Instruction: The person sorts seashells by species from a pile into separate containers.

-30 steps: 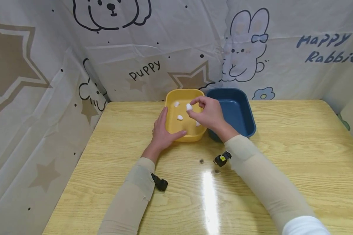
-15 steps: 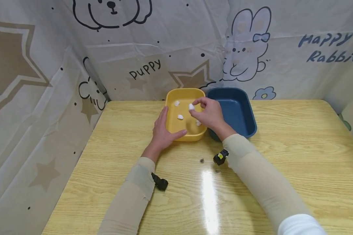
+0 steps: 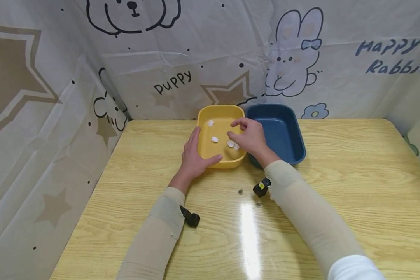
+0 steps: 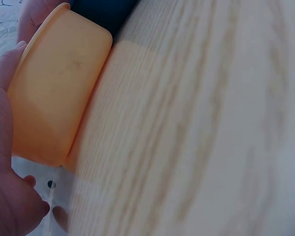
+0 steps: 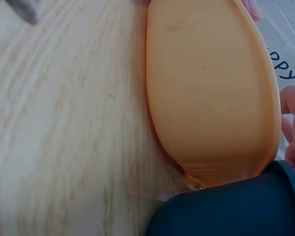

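Observation:
In the head view my left hand [image 3: 195, 157] grips a yellow plastic tub [image 3: 224, 165], its fingers along the left wall and its thumb over the near rim. Inside the tub lie several small white shell-like pieces: one piece [image 3: 210, 123] at the back left, another [image 3: 214, 139] near the middle, and a pair [image 3: 230, 144] at the right below my right hand. My right hand [image 3: 251, 137] hovers over the tub's right side, thumb and forefinger apart with nothing between them. Both wrist views show the tub's outer wall [image 4: 64, 83], not its contents.
A dark blue tub [image 3: 280, 134] stands against the right side of the yellow one; my right forearm passes over its near left corner. Behind both tubs rises a printed cloth backdrop [image 3: 154, 66]. A small dark mark [image 3: 240, 191] shows on the wooden table [image 3: 126, 217].
My right hand has let go of the white piece it pinched, which now lies in the yellow tub's right part. That hand has shifted slightly right; my left hand has stayed put.

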Motion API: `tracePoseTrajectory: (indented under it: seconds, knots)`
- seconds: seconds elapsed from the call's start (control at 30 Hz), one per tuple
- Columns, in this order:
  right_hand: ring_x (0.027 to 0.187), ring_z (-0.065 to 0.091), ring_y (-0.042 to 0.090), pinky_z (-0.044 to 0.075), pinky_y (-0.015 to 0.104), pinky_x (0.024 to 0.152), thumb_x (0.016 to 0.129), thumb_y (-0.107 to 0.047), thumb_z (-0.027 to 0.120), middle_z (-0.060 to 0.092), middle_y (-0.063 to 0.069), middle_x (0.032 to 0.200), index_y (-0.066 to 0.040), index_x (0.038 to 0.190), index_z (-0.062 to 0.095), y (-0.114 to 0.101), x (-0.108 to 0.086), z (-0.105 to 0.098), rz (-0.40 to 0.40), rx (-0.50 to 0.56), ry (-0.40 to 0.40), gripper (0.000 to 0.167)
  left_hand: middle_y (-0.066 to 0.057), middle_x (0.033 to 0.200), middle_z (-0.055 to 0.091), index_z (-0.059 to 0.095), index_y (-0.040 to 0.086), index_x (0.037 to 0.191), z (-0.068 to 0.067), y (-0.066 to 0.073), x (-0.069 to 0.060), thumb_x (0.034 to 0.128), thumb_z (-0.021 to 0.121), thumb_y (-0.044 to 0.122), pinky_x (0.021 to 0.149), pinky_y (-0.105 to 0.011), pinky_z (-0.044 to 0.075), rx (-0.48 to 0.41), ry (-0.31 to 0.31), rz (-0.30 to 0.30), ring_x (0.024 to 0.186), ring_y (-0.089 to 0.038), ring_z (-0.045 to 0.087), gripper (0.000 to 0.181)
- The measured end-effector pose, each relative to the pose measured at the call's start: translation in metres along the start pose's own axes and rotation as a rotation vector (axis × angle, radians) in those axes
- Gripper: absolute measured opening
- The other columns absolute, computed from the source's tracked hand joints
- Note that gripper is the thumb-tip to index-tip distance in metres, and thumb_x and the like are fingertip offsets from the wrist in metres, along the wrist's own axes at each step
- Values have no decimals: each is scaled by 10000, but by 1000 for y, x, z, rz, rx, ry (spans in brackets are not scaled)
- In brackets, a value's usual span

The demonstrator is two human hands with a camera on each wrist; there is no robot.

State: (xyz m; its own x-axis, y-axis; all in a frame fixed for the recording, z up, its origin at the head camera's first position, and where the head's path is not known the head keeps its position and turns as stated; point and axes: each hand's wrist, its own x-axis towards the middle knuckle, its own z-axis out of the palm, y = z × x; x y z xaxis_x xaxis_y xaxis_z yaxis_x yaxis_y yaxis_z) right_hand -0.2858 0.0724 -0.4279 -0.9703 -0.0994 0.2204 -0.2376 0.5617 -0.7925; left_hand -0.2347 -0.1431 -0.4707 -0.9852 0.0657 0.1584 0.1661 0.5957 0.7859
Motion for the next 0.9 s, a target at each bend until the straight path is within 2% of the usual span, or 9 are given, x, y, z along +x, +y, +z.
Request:
tracePoseTrajectory:
  seconds: [0.5, 0.77, 0.9]
  knots:
    - [700, 413, 241, 305, 333, 620, 839, -251, 807, 408, 68, 720, -105, 993, 723, -3, -5, -6, -42, 16, 36, 228, 89, 1654, 95, 78, 250, 1621, 0, 1, 0, 756, 829, 535, 1135, -565, 126, 7, -6, 1, 1484, -263, 106, 1180]
    - [632, 412, 261, 307, 340, 562, 846, -236, 806, 397, 82, 674, -52, 1035, 726, -4, -10, -14, -63, 19, 33, 276, 92, 1655, 80, 71, 248, 1621, 0, 0, 0, 760, 826, 535, 1138, -563, 110, 2, -10, 5, 1485, -264, 94, 1181]
    - [634, 400, 256, 299, 337, 555, 849, -246, 806, 385, 78, 680, -73, 1038, 724, -5, -13, -17, -54, 24, 40, 269, 97, 1655, 80, 69, 267, 1620, 1, 1, 0, 759, 827, 535, 1139, -562, 108, -2, -10, 0, 1484, -259, 95, 1178]
